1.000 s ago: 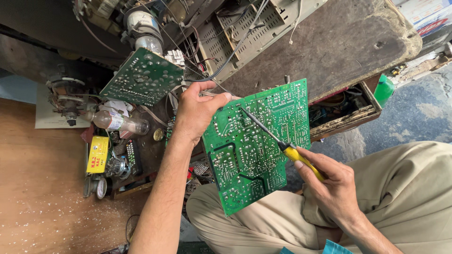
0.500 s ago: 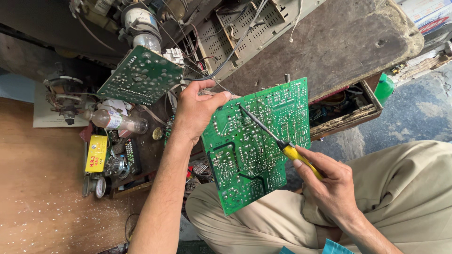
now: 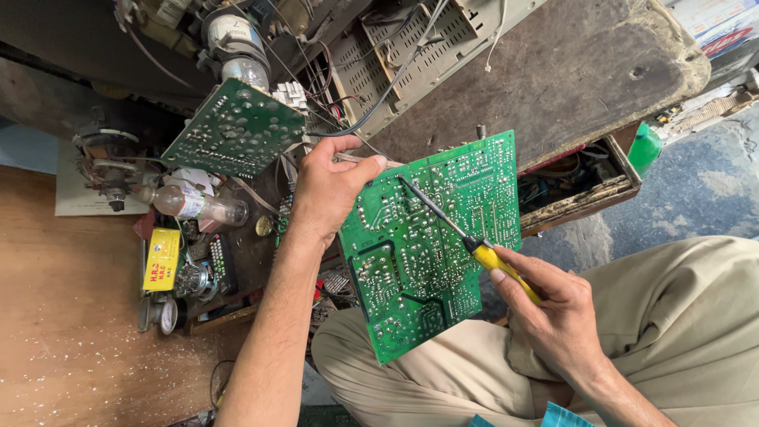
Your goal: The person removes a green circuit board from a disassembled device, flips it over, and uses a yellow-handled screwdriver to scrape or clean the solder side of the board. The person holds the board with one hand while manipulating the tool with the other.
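Since a second ago almost nothing has shifted: the tool tip has stayed on the same upper-left patch of solder points, and the board has only tilted a shade in my view. I read that as steady work at one spot, not a move to a new one.

My left hand (image 3: pixel 332 190) is closed on the upper left corner of the green circuit board (image 3: pixel 435 249), thumb over the edge, holding it solder side up above my lap. My right hand (image 3: pixel 557 316) is wrapped around the yellow handle of the thin-shafted tool (image 3: pixel 462 233), whose dark tip touches the board near that corner.

Behind the left hand a second green circuit board (image 3: pixel 237 126) hangs tilted from the opened chassis, with loose wires (image 3: pixel 379 95) trailing close to my thumb; they crowd that side. A clear bottle (image 3: pixel 198 207) and a yellow tin (image 3: pixel 162 257) lie among small parts on the floor to the left, well apart from the work. The dark wooden worktop (image 3: pixel 569 71) sits beyond the board's top edge, a green bottle (image 3: pixel 644 146) at its right.
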